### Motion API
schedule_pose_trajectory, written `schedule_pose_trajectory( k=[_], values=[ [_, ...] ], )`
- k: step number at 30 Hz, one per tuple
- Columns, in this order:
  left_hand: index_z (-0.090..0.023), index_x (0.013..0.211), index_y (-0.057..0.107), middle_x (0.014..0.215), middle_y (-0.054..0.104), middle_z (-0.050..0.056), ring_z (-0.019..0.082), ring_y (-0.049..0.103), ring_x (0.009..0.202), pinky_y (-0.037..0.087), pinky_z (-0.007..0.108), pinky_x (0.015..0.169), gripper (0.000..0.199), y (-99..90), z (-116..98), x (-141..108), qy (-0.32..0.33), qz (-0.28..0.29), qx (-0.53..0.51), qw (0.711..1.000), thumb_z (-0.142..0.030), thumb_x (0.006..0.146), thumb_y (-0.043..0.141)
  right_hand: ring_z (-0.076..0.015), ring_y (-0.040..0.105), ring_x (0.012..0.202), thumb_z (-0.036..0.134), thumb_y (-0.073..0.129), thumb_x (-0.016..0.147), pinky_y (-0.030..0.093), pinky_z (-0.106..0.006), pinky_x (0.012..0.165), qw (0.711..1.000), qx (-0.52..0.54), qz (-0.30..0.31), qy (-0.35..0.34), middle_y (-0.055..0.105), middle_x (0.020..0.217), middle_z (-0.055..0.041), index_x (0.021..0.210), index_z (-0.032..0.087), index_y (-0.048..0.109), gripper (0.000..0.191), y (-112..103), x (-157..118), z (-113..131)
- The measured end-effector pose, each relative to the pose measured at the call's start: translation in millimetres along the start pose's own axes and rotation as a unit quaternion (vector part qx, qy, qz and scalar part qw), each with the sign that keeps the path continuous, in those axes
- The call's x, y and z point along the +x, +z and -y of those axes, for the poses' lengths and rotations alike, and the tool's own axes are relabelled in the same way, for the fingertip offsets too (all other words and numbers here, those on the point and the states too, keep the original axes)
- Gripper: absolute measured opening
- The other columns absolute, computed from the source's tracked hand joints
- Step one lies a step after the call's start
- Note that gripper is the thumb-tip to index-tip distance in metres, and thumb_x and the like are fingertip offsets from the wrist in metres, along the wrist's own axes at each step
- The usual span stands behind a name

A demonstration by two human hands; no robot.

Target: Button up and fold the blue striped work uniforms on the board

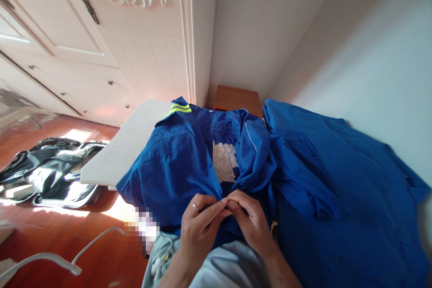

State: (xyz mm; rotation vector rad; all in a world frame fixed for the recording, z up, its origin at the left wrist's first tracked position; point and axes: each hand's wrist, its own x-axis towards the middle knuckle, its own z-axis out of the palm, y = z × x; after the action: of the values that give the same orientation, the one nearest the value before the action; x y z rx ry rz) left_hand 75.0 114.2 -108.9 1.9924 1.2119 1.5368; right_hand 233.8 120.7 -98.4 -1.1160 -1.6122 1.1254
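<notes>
A blue work jacket (178, 157) lies spread toward me, its front partly parted and small buttons along one edge. A yellow-and-grey reflective band (178, 109) crosses its far left part. My left hand (201, 220), with a ring on one finger, pinches the jacket's front edge near the bottom. The fingertips of my right hand (249, 218) meet it there, closed on the same edge. What lies between the fingertips is hidden. Through the parted front shows a whitish, ragged-edged piece (224, 162).
Beneath the jacket's left side is a white board-like surface (128, 135). More blue cloth (344, 180) is heaped on the right by the wall. An open suitcase (60, 171) lies on the wooden floor. White cupboards (145, 54) and a brown wooden box-like piece (236, 96) stand behind.
</notes>
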Motion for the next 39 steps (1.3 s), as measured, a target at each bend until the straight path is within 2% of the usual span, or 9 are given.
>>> schedule_pose_trajectory(
  k=[11,14,17,21,23,26,30,35,39],
  values=[
    [-0.018,0.103,0.070,0.086,0.067,0.005,0.015,0.062,0.076,0.054,0.025,0.065,0.024,-4.5,-3,3,0.070,-0.021,0.007,0.997,-0.005,0.082,0.070,-0.0130,0.058,0.073,0.023,0.052,0.097,0.046,-0.022,0.068,0.998,0.009,-0.053,-0.020,0.060,0.078,-0.0005,0.082,0.019,0.060,0.018,3,-5,1],
    [-0.019,0.098,0.071,0.091,0.067,0.006,0.015,0.065,0.080,0.055,0.025,0.068,0.014,-10.1,0,-1,0.011,-0.014,-0.036,0.999,-0.012,0.088,0.066,-0.0147,0.060,0.077,0.023,0.054,0.095,0.048,-0.025,0.072,0.998,-0.011,-0.050,-0.038,0.063,0.081,-0.0022,0.085,0.020,0.063,0.014,-1,-9,1],
    [-0.020,0.096,0.071,0.096,0.068,0.006,0.016,0.067,0.088,0.056,0.026,0.076,0.016,-15.7,8,-3,-0.076,-0.019,-0.065,0.995,-0.016,0.094,0.055,-0.0167,0.063,0.082,0.024,0.054,0.096,0.051,-0.027,0.075,0.994,-0.040,-0.101,-0.027,0.066,0.087,-0.0049,0.090,0.020,0.066,0.013,-8,-18,-2],
    [-0.020,0.096,0.073,0.099,0.070,0.006,0.017,0.068,0.092,0.055,0.026,0.080,0.015,-19.5,23,1,-0.148,-0.009,-0.040,0.988,-0.019,0.093,0.058,-0.0165,0.066,0.074,0.033,0.057,0.094,0.057,-0.026,0.064,0.976,-0.039,-0.210,0.052,0.067,0.090,-0.0059,0.104,0.021,0.065,0.018,-22,-27,-10],
    [-0.021,0.098,0.073,0.101,0.071,0.006,0.018,0.068,0.094,0.055,0.027,0.081,0.014,-20.3,31,3,-0.164,0.003,-0.021,0.986,-0.023,0.092,0.060,-0.0180,0.069,0.072,0.040,0.060,0.091,0.060,-0.027,0.059,0.969,-0.035,-0.222,0.101,0.068,0.091,-0.0063,0.119,0.020,0.059,0.034,-29,-28,-12],
    [-0.021,0.103,0.073,0.104,0.071,0.007,0.017,0.068,0.085,0.055,0.026,0.074,0.019,-21.0,38,8,-0.191,0.023,-0.007,0.981,-0.030,0.092,0.062,-0.0205,0.071,0.068,0.050,0.064,0.086,0.062,-0.030,0.054,0.965,-0.039,-0.200,0.163,0.070,0.090,-0.0075,0.131,0.016,0.049,0.059,-35,-24,-10],
    [-0.019,0.115,0.068,0.089,0.073,0.006,0.013,0.060,0.058,0.048,0.024,0.054,0.035,-19.4,42,21,-0.261,0.104,-0.008,0.960,-0.044,0.092,0.059,-0.0223,0.071,0.067,0.057,0.065,0.083,0.061,-0.030,0.049,0.961,-0.031,-0.198,0.190,0.071,0.085,-0.0078,0.132,0.013,0.049,0.068,-33,-13,-9],
    [-0.019,0.120,0.067,0.069,0.070,0.006,0.023,0.067,0.066,0.041,0.028,0.057,0.048,-8.0,42,50,-0.316,0.202,0.161,0.913,-0.055,0.092,0.052,-0.0213,0.069,0.059,0.059,0.068,0.079,0.056,-0.026,0.041,0.957,-0.036,-0.216,0.192,0.069,0.074,-0.0045,0.119,0.014,0.056,0.061,-26,3,-15],
    [-0.023,0.116,0.067,0.076,0.071,0.009,0.028,0.069,0.075,0.036,0.028,0.057,0.042,4.4,45,64,-0.327,0.223,0.274,0.876,-0.052,0.087,0.060,-0.0206,0.070,0.059,0.055,0.072,0.078,0.058,-0.027,0.045,0.957,-0.017,-0.239,0.165,0.069,0.076,-0.0040,0.118,0.014,0.053,0.060,-20,10,-15]
  ],
)
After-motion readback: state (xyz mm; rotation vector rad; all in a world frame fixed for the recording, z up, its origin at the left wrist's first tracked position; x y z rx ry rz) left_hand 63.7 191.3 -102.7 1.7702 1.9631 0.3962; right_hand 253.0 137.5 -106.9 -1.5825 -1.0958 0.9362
